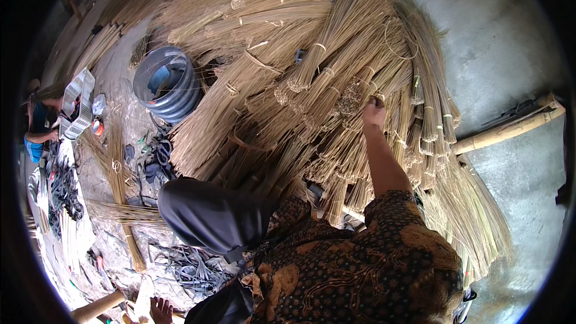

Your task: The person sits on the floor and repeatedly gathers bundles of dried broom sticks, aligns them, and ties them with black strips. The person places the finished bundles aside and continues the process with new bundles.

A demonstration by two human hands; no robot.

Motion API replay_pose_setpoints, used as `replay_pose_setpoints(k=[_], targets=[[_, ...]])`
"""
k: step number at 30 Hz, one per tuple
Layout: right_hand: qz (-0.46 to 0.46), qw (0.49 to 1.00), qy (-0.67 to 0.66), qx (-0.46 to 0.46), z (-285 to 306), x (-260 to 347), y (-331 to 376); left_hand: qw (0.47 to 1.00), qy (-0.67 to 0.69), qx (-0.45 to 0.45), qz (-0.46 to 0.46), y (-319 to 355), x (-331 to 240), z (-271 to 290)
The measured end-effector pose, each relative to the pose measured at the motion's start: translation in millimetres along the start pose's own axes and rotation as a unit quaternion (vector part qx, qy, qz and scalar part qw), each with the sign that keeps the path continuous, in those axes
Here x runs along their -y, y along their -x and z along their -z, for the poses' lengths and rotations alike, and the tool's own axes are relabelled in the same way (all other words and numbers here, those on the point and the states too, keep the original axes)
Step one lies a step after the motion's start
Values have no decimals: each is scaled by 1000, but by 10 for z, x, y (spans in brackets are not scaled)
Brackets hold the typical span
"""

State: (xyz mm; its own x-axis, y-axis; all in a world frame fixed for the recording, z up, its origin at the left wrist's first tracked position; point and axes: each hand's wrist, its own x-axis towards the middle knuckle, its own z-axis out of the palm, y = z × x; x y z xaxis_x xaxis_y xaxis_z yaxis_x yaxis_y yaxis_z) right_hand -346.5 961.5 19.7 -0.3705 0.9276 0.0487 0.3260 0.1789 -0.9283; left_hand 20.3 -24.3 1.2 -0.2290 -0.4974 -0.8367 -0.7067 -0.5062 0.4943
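My right arm reaches out over a large pile of dry, straw-coloured stalk bundles (276, 42). At its end, my right hand (374, 112) is closed at the cut end of one tied stalk bundle (390, 78), with its fingertips partly hidden. Pale bands hold many of the bundles together. At the lower left edge, my left hand (161, 310) is only partly in the picture. Its fingers look stretched and apart, beside a thin wooden stick (178, 313), and nothing shows in them.
Left of the pile stands a dark ribbed tub (168, 84) with something blue inside. Black strips (198, 270) and loose stalks (117, 162) litter the floor. A person (41, 120) sits far left by a white crate (78, 103). A bamboo pole (510, 127) lies at right.
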Motion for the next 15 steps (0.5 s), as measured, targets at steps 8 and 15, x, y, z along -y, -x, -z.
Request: replay_pose_setpoints(k=[8, 15], targets=[[-61, 994, 55, 67, -133, 208, -31, 1000, -2, 2, -5, -23, -3, 50], [-29, 972, 221, 80, -150, 653, -205, 999, 5, 37, -11, -103, -19, 132]])
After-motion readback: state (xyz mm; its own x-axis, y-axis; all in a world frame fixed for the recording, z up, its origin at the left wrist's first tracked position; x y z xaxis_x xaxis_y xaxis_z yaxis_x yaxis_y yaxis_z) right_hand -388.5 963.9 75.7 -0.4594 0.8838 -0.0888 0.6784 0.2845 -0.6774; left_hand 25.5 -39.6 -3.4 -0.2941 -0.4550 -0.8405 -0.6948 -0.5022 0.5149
